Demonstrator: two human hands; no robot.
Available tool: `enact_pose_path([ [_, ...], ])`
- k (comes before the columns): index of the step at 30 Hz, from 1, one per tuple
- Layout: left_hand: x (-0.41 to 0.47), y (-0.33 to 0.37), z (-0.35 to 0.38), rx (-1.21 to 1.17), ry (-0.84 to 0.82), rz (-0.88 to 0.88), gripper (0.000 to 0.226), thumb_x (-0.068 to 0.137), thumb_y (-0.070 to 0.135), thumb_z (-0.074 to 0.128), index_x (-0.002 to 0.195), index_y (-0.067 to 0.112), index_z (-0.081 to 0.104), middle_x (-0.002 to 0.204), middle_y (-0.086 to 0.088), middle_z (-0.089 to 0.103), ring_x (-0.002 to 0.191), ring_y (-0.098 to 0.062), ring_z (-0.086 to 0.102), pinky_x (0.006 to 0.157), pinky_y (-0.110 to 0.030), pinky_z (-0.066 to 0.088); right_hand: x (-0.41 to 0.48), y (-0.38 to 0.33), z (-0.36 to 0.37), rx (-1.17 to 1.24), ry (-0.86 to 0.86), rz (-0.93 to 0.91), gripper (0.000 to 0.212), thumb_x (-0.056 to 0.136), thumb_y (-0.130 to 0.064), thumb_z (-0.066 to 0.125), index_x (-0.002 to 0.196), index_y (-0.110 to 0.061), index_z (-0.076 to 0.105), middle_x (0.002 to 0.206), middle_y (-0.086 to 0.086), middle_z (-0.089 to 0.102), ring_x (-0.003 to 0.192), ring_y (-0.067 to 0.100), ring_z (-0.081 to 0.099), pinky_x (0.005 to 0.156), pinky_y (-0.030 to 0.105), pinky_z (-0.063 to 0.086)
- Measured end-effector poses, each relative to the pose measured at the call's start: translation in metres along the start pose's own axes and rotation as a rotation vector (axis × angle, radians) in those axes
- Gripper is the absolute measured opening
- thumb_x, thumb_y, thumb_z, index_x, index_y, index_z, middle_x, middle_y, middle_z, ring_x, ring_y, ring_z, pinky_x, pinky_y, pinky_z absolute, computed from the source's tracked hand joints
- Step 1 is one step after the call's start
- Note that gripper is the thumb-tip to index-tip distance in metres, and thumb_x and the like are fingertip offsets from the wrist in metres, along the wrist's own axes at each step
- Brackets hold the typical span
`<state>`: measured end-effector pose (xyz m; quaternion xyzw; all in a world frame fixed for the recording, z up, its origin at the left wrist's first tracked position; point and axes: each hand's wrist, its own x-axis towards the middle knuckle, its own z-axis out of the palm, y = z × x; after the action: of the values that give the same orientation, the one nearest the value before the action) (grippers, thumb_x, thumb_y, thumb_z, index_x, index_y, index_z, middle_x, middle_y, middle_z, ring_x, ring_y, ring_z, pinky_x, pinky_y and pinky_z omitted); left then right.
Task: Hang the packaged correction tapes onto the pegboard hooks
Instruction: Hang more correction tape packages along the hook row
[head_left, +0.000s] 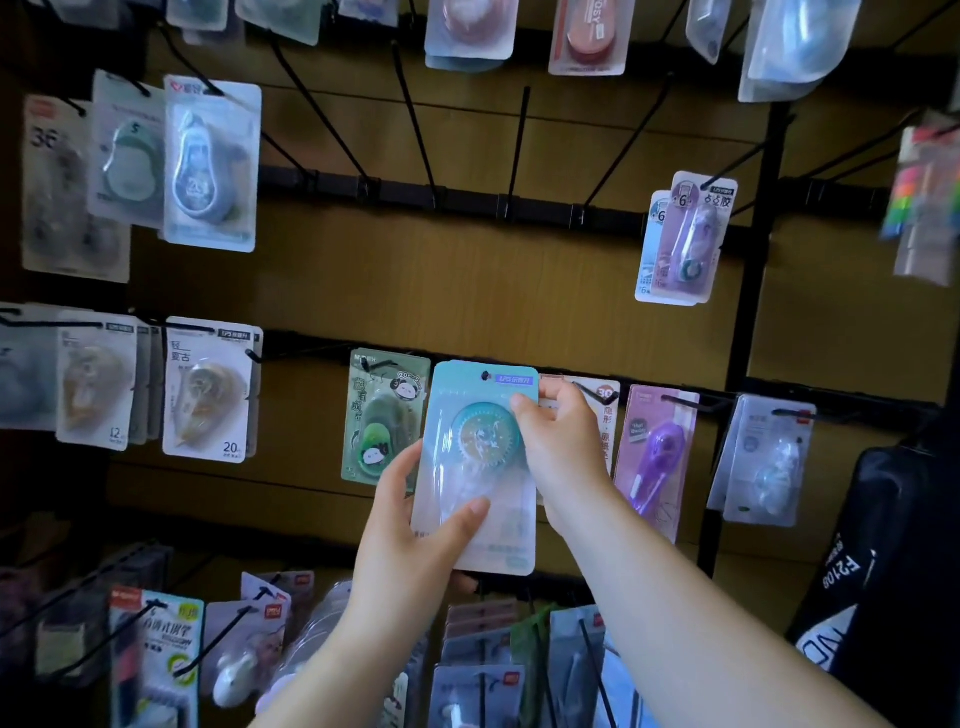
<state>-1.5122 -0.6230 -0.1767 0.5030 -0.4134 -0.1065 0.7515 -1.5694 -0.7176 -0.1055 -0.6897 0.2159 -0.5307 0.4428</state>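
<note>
20 on beige pack (208, 395), f2108 on black bag (893, 525)

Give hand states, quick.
Left hand: closed on the teal correction tape package, thumb on its front, lower part.
Right hand: closed on the same package, pinching its upper right edge.

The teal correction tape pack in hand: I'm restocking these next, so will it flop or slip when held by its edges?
Probably fairly stiff: the teal correction tape pack looks flat though the left hand and right hand grip only its sides. Likely light, since thumb-and-finger pinches suffice. Its glossy clear blister may feel slippery.
</note>
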Motion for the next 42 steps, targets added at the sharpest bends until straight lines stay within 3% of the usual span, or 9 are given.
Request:
enact_pose_path([
  [5,0.012,-0.015,0.001,-0.005,0.008,0.014,0.042,0.079,0.019,0.068,0.095,0.048,0.042,0.115,0.001,0.06,0.099,-0.021,0.064,0.076,-0.036,0.059,0.007,0.005,0.001,-0.023,-0.002,0.027,0.007,0.092,-0.02,0.049,0.098,-0.018,0.047,0.076,-0.012,0.052,0.085,0.016,0.056,0.086,0.036,0.049],
  [9,0.023,-0.031,0.0,0.082,0.024,-0.016,0.045,0.082,0.021,0.064,0.114,0.037,0.037,0.1,0.011,0.059,0.084,-0.011,0.064,0.056,-0.019,0.056,0.016,0.014,0.008,-0.103,-0.007,0.029,0.004,0.093,-0.02,0.047,0.096,-0.02,0.046,0.075,-0.012,0.052,0.086,0.018,0.057,0.084,0.036,0.048],
  [14,0.049,-0.047,0.0,0.289,0.05,-0.015,0.058,0.086,0.027,0.059,0.136,0.02,0.033,0.093,0.013,0.055,0.083,-0.01,0.058,0.074,-0.026,0.05,0.034,0.027,0.017,-0.192,0.02,0.003,0.014,0.094,-0.017,0.044,0.107,-0.016,0.049,0.1,0.007,0.064,0.094,0.024,0.058,0.087,0.037,0.047],
  [20,0.081,-0.066,0.009,0.357,0.005,-0.083,0.043,0.088,0.034,0.055,0.125,0.018,0.039,0.089,0.001,0.058,0.076,-0.016,0.055,0.064,-0.03,0.049,0.061,0.041,0.025,-0.304,0.054,-0.013,0.02,0.095,-0.017,0.041,0.112,-0.011,0.05,0.094,0.004,0.056,0.086,0.021,0.052,0.06,0.026,0.036],
  [26,0.097,-0.082,0.015,0.489,-0.023,-0.167,0.031,0.088,0.038,0.054,0.099,0.014,0.039,0.091,-0.008,0.06,0.076,-0.025,0.055,0.063,-0.032,0.043,0.07,0.048,0.023,-0.451,0.032,-0.055,0.021,0.096,-0.021,0.038,0.113,-0.012,0.046,0.094,0.0,0.05,0.084,0.018,0.044,0.054,0.025,0.029],
  [32,0.059,-0.085,0.005,0.502,0.007,-0.253,0.065,0.087,0.037,0.057,0.14,0.014,0.027,0.114,-0.01,0.06,0.105,-0.031,0.06,0.083,-0.036,0.05,0.037,0.056,-0.002,-0.402,0.093,-0.117,0.025,0.093,-0.021,0.046,0.116,-0.009,0.046,0.083,-0.004,0.056,0.081,0.015,0.047,0.056,0.024,0.024],
  [36,0.001,-0.073,-0.002,0.374,0.023,-0.184,0.032,0.089,0.029,0.055,0.119,0.022,0.046,0.084,0.008,0.058,0.089,-0.018,0.062,0.076,-0.03,0.05,-0.002,0.064,-0.024,-0.382,0.024,-0.064,0.007,0.091,-0.015,0.046,0.091,-0.022,0.048,0.079,-0.008,0.054,0.084,0.024,0.057,0.07,0.029,0.042],
  [38,-0.035,-0.079,-0.005,0.312,-0.022,-0.162,0.005,0.089,0.023,0.055,0.093,0.025,0.054,0.078,0.008,0.061,0.078,-0.012,0.062,0.068,-0.024,0.049,-0.028,0.075,-0.035,-0.365,-0.028,-0.049,0.025,0.09,-0.01,0.046,0.075,-0.029,0.041,0.082,0.0,0.059,0.079,0.026,0.06,0.074,0.037,0.048],
  [42,-0.117,-0.111,-0.006,0.156,-0.17,-0.314,0.023,0.085,0.005,0.058,0.07,0.022,0.06,0.05,0.008,0.062,0.052,-0.004,0.056,0.056,-0.017,0.047,-0.097,0.111,-0.054,-0.301,-0.198,0.096,0.029,0.092,-0.009,0.046,0.067,-0.024,0.046,0.064,-0.005,0.058,0.042,-0.001,0.052,0.056,0.022,0.043],
])
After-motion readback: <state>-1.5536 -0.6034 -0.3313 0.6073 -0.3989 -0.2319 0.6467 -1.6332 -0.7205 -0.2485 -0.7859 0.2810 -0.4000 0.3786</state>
